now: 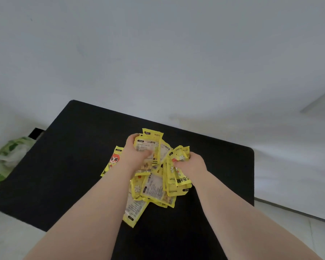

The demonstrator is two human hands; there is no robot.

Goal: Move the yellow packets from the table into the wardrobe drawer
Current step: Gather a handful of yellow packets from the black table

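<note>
Under and all round the fingers (132, 138): black matte rectangular desk (64, 166), corners rounded. Piled at its middle, directly beneath and between the fingers: a loose heap of glossy yellow plastic packets (154, 192), overlapping at all angles, some picture side up, some label side up. Far left of the fingers, down on the floor: crumpled green-and-white plastic bag (13, 151). Left hand (137, 152) curled round a fan of packets at the far side of the heap, thumb pressed on top. Right hand (189, 164) clenched on a second bunch just beside it. Just left of the left fingers, flat on the desk and partly hidden by the forearm: single yellow packet with a red-haired cartoon figure (114, 162). No wardrobe drawer in view.

Likely trouble: slick film on slick film, so outer packets apt to slide out of either bunch on lifting, down to desk or floor. Probably too many gathered at once for a firm hold, judging by the splay. Lower packets caught only by overlap, prone to being dragged toward the near edge. Lone packet easily overlooked. Both hands full, so nothing free for the drawer, if closed.
</note>
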